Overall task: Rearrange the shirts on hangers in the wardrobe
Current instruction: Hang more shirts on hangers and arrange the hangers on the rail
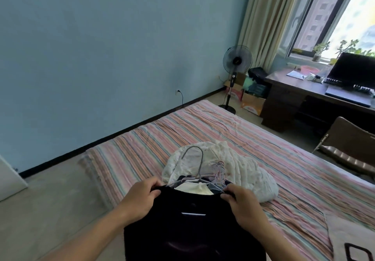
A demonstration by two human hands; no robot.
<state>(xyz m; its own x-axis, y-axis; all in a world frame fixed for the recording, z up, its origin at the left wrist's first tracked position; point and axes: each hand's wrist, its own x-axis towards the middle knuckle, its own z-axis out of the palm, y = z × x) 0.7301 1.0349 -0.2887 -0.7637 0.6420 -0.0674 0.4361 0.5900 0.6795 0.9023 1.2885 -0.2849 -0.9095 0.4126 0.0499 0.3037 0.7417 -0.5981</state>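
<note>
Over the near edge of the bed (203,126), two hands are holding up a black shirt (192,226). The left hand (140,198) is pinching the shirt's top left corner, with its fingers curled over the cloth. The right hand (243,204) is pinching the top right corner the same way. The shirt is hanging down between the two arms and is hiding what is under it.

Just behind the top of the black shirt, a bunch of hangers (205,171) is sticking up. One grey hook is standing taller than the others, and some pale pink hooks are sitting beside it on the right. A cream shirt (194,188) is peeking out right behind the black collar. I cannot tell if the black shirt is on a hanger.

Behind the hangers, a white bundle of cloth (243,171) with tiny dots is lying on the bed. The bed is wearing a striped sheet in pink, green and brown.

A blue wall (101,47) is standing behind the bed. A fan (237,62) on a pole is standing in the corner, near some boxes (251,102). A dark desk (294,96) is sitting under the window (334,13), with a laptop (355,74) on it. A brown chair (349,145) is standing beside the bed on the right.
</note>
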